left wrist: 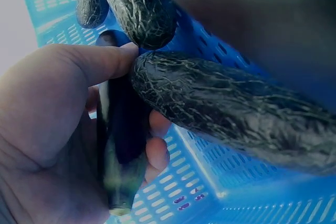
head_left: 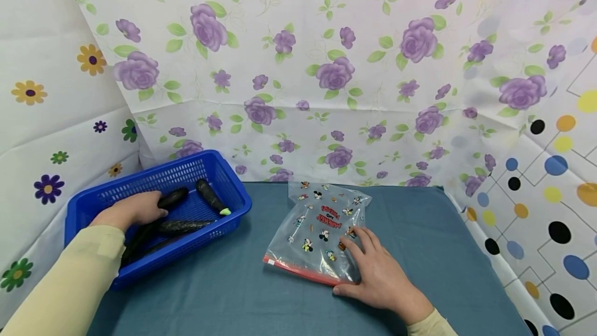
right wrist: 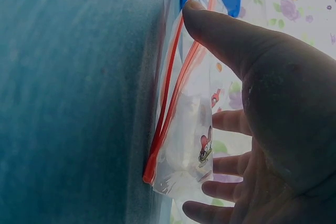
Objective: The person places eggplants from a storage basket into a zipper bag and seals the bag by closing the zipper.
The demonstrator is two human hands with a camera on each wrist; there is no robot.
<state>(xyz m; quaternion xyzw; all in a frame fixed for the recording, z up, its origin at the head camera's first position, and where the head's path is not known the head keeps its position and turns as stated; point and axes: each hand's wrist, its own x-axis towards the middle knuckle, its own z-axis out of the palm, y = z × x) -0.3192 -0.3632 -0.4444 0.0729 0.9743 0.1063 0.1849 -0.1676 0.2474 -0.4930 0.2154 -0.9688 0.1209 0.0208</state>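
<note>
My left hand [head_left: 135, 210] is inside the blue basket [head_left: 235, 217], thumb and fingers curled round a smooth dark eggplant [left wrist: 122, 129] with a greenish end. Its dark end shows past my fingers in the head view. Close by lie long dark vegetables with wrinkled, netted skin [left wrist: 236, 106]; their kind is unclear. A second eggplant [head_left: 212, 197] with a pale green tip lies at the basket's right end. On the table, a clear zip bag [head_left: 312, 232] printed with cartoon figures lies with its red zip edge towards me. My right hand [head_left: 380, 274] rests at its right side, fingers extended and spread.
A blue-green cloth [head_left: 224, 299] covers the table. Behind it hangs a white sheet with purple flowers [head_left: 336, 74]. A sheet with coloured flowers [head_left: 48, 189] borders the left side, and one with coloured dots [head_left: 559, 232] borders the right.
</note>
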